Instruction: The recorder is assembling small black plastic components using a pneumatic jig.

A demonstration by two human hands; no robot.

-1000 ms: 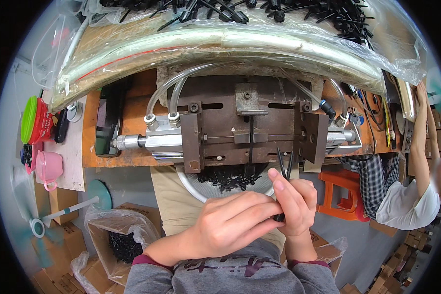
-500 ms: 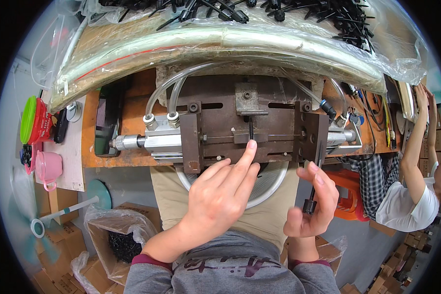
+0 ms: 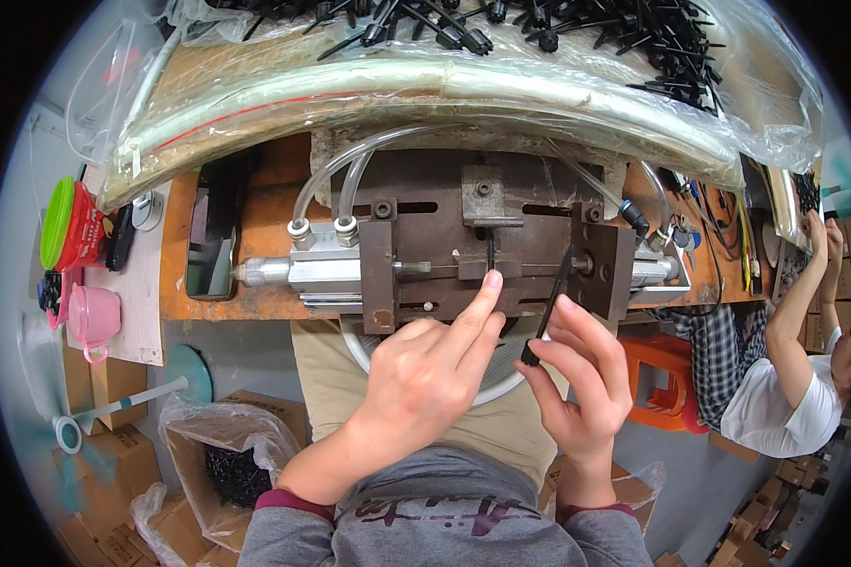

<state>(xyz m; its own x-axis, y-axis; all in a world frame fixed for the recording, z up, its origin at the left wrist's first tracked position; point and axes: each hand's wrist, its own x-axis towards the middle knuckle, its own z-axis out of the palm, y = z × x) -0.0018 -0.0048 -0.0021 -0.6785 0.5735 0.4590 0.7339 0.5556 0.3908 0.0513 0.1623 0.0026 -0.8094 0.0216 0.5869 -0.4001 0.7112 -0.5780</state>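
Pointing the left hand (image 3: 425, 378) at the brown metal fixture (image 3: 539, 241), with index straight and other fingers half bent, all the way to a black rod (image 3: 491, 250) at its middle. Can't tell about anything under that palm. Pinching a black stemmed part (image 3: 551, 304) in the half-closed right hand (image 3: 586, 373), slanted over the fixture's near right portion.

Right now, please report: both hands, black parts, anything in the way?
Left hand: finger at rod in fixture. Right hand: pinching black part. Hands partly hide basin.

One head-worn fisheye looks down, near — over left hand (image 3: 430, 373), right hand (image 3: 584, 378) and workbench (image 3: 267, 222).
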